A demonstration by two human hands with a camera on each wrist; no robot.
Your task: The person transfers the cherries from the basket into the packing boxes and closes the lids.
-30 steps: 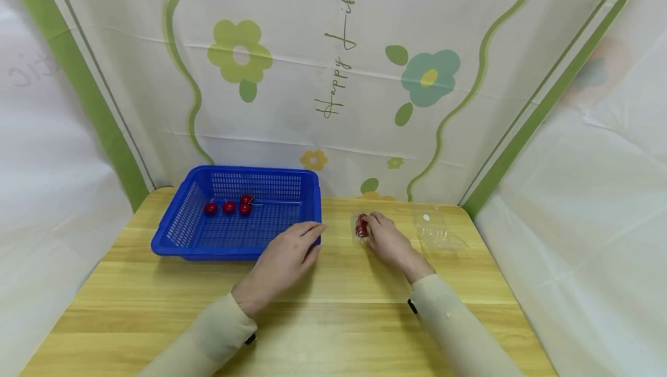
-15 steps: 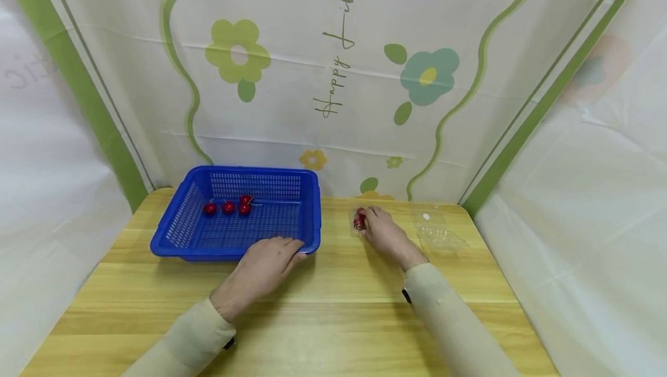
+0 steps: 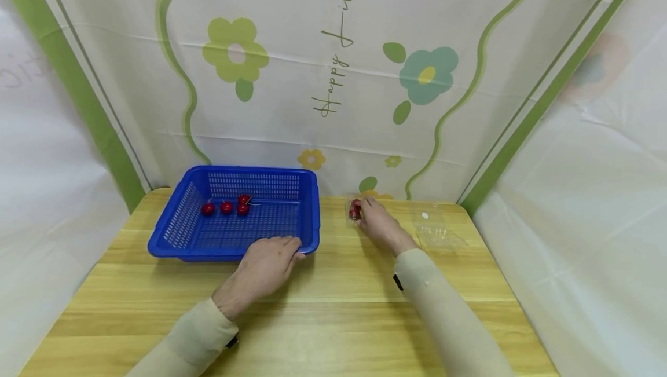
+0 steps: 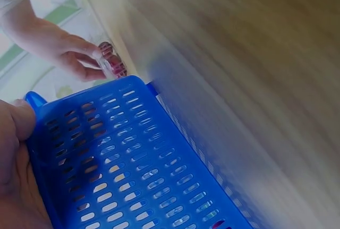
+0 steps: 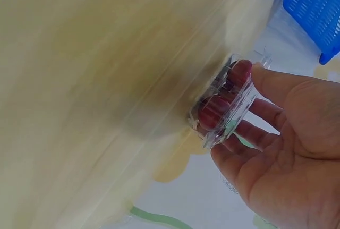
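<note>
My left hand [image 3: 263, 267] grips the near right rim of the blue plastic basket [image 3: 278, 220]. In the left wrist view its thumb [image 4: 22, 120] lies against the rim at one corner. Several red cherries [image 3: 226, 207] with stems lie toward the left inside the basket. Right of the basket, my right hand [image 3: 380, 223] holds a small clear plastic box [image 5: 228, 104] by its side, fingers and thumb on its edge. Dark red cherries [image 5: 215, 112] show through the box wall. It sits at or close over the tabletop near the back edge.
At the back right of the wooden table [image 3: 339, 319] lies another clear plastic box [image 3: 438, 235], its lid up. A white curtain [image 3: 292, 122] with printed flowers hangs right behind the table, and white cloth closes off both sides.
My left hand has drawn back to the left and taken hold of the basket's near rim. My right hand has slid the clear box slightly left and away from me.
</note>
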